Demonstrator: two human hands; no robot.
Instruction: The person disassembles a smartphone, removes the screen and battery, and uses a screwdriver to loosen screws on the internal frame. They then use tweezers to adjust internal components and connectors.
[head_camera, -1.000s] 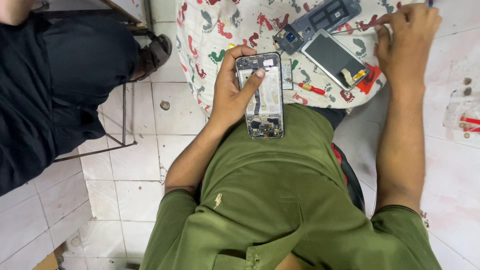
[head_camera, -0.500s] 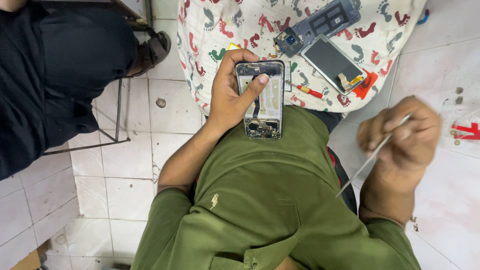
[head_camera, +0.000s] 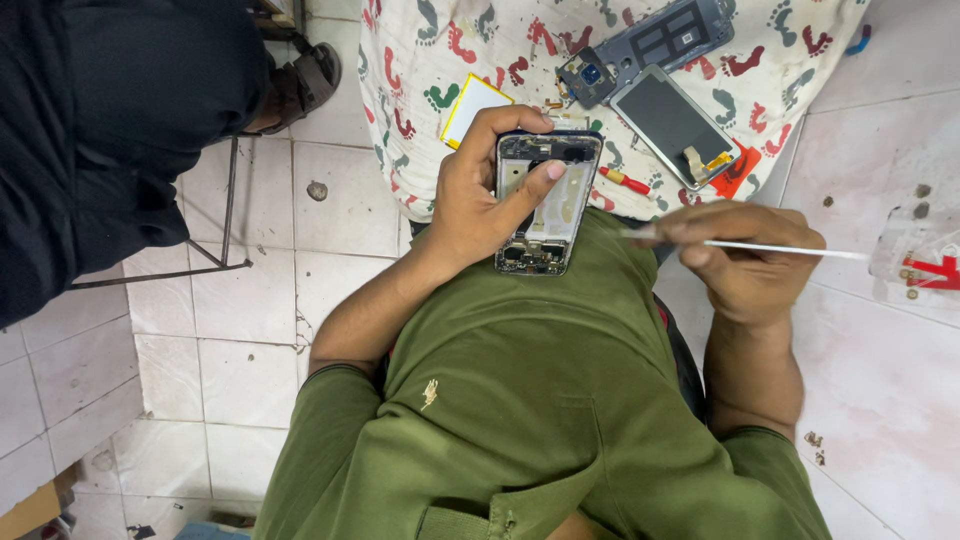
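Head view, left hand (head_camera: 478, 205) grip closed around opened phone (head_camera: 545, 200) (thumb across it), right hand (head_camera: 745, 265) pinching thin tool (head_camera: 780, 248).

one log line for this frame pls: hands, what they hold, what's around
left hand: grips opened phone, thumb across it | right hand: holds thin white tool | patterned cloth: phone screen, back cover, red screwdriver

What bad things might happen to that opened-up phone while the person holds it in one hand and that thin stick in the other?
The opened phone rests only in the left hand, above the lap, so it might slip and fall to the tiled floor. Its inner parts are bare, so the thin tool in the right hand might scratch or poke them. The small parts on the patterned cloth lie loose and might get knocked off.
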